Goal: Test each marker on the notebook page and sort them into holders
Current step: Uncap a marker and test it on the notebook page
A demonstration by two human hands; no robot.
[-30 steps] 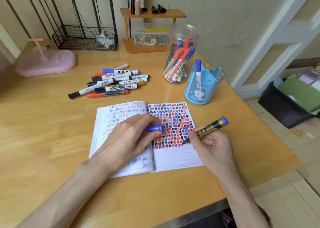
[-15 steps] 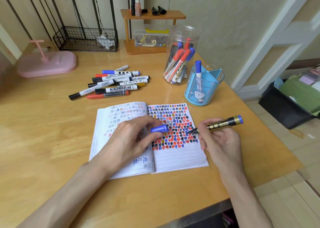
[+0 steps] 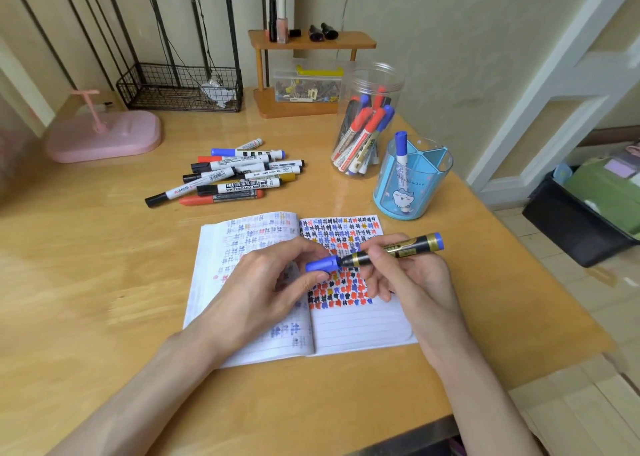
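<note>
An open notebook [image 3: 360, 331] lies on the desk, its right page covered with coloured test marks. My right hand [image 3: 412, 279] grips a black and gold marker [image 3: 398, 249] with a blue end, held level above the page. My left hand [image 3: 266, 282] pinches its blue cap [image 3: 322, 264], which meets the marker's tip. A pile of several loose markers [image 3: 235, 178] lies behind the notebook. A clear jar [image 3: 367, 123] holds several markers. A blue divided holder [image 3: 412, 182] has one blue marker standing in it.
A pink flat stand [image 3: 104, 137] sits at the back left beside a black wire basket [image 3: 180, 88]. A small wooden shelf [image 3: 311, 74] with bottles and a clip box stands at the back. The desk's right edge drops to a floor with a dark bin [image 3: 581, 220].
The marker has lifted off the page and swung level, and my left hand has brought the blue cap up against its tip.
</note>
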